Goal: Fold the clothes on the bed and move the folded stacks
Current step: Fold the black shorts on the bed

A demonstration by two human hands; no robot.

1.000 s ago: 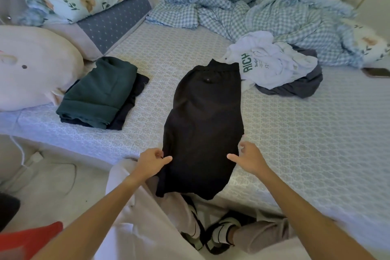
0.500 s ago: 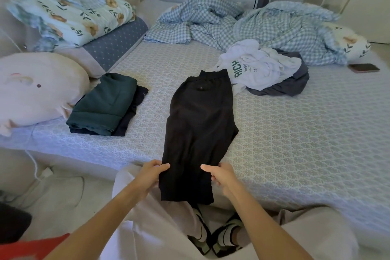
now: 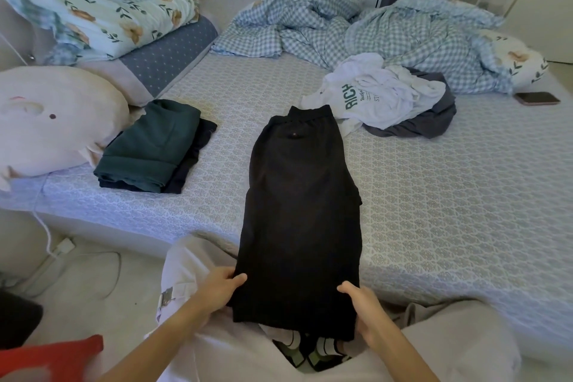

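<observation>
Black trousers (image 3: 302, 201) lie lengthwise on the bed (image 3: 434, 195), waistband far, legs hanging over the near edge. My left hand (image 3: 218, 290) pinches their lower left edge and my right hand (image 3: 364, 308) grips the lower right corner. A folded stack (image 3: 152, 147), green garment over a dark one, rests at the left of the bed. A crumpled white printed shirt (image 3: 375, 91) lies on a dark grey garment (image 3: 431, 121) beyond the trousers.
A rumpled checked duvet (image 3: 356, 28) fills the far side. Pillows (image 3: 167, 56) and a pale plush cushion (image 3: 46, 121) sit at the left. A phone (image 3: 538, 98) lies at the right edge. A cable and plug (image 3: 60, 246) lie on the floor.
Both hands slid down the trousers toward me and now grip the hanging leg ends below the bed edge. The view tilted up a little.
</observation>
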